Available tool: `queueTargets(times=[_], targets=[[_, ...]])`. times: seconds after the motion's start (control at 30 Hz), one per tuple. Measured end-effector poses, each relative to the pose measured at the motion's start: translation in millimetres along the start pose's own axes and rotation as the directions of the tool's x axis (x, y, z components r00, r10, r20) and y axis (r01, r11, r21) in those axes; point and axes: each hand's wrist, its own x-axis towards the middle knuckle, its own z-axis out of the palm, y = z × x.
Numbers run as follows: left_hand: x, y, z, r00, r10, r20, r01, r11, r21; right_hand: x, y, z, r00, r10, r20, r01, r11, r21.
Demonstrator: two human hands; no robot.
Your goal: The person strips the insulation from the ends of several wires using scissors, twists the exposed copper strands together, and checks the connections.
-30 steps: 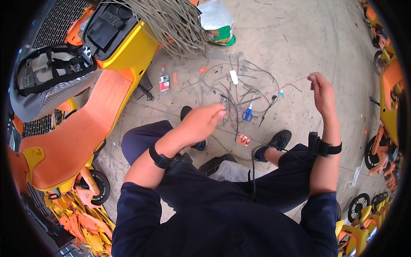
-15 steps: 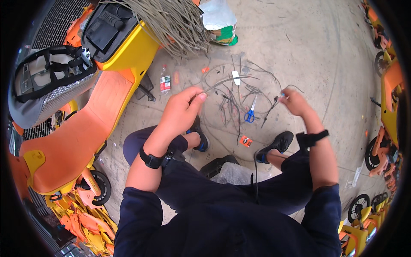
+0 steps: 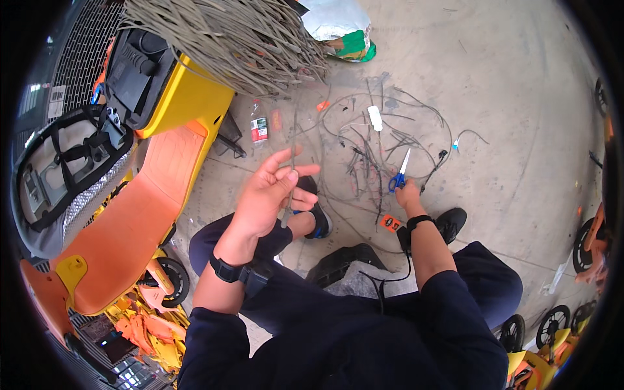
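A thin grey cable [image 3: 296, 130] stands between the thumb and fingers of my left hand [image 3: 263, 198], its upper part rising past the fingertips. The other fingers of that hand are spread. My right hand [image 3: 409, 197] is down at the floor, its fingers closed at the handles of blue-handled scissors [image 3: 397, 181]. Their blades point away from me; how firmly the fingers grip is partly hidden. Around them lie loose cable pieces [image 3: 370, 170] and a long looped cable [image 3: 429, 104]. Just nearer than the scissors is an orange card [image 3: 390, 223].
A large bundle of grey cables [image 3: 227, 42] rests across a yellow and orange scooter body [image 3: 156, 162] at the left. A plastic bottle [image 3: 259, 123] and a white and green sack [image 3: 344, 29] are beyond my hands. Scooters with black wheels [image 3: 552, 325] line the right.
My right hand has left the cable end at the right and come down and inward to the scissors. My left hand has turned, and its cable now points upward. The view has shifted slightly.
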Motion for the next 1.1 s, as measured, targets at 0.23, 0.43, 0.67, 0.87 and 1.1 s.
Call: queueTargets(times=[0.23,0.43,0.67,0.87,1.1], targets=[[13,-14,7,0.994,-0.089,0.056,0.090,0.996,-0.015,-7,-26,4,0.985,0.146,-0.094,-0.143,0.989,0.030],[19,-14,12,0.995,-0.086,0.055,0.080,0.991,0.108,-3,-26,9,0.987,0.102,-0.127,-0.101,0.995,0.014],[13,-14,14,0.992,-0.063,0.107,0.052,0.993,0.103,6,1,18,0.967,0.029,-0.252,0.003,0.992,0.125],[5,-3,23,0.969,0.007,0.246,0.018,0.995,-0.099,1,-32,-112,0.971,-0.216,0.102,0.097,0.745,0.660],[-12,16,45,0.912,0.144,0.383,-0.090,0.984,-0.156,-161,-142,-302,0.684,-0.450,0.573,0.210,0.875,0.437]])
